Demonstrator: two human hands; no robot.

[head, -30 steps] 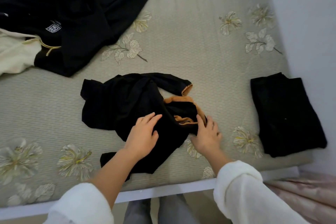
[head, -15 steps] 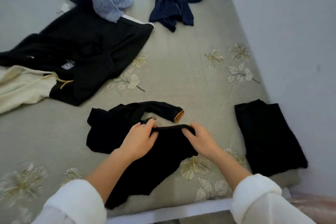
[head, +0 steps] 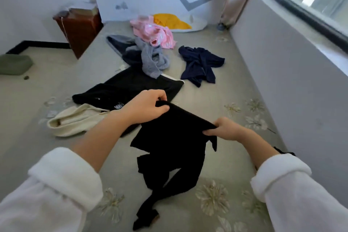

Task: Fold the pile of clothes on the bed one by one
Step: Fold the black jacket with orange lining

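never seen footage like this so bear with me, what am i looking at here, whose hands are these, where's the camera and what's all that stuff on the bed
There is no machine here: these are a person's two bare hands, in white sleeves. The camera is worn on the person's head and looks forward and down, so the arms reach away from you.

The left hand and the right hand each pinch the top edge of a black garment. It is lifted, and its lower end trails on the bed.

Farther off on the bed lie unfolded clothes: a large black piece with a small label, a cream one beside it, a grey one, a navy one and a pink one. The job is to fold them one by one.
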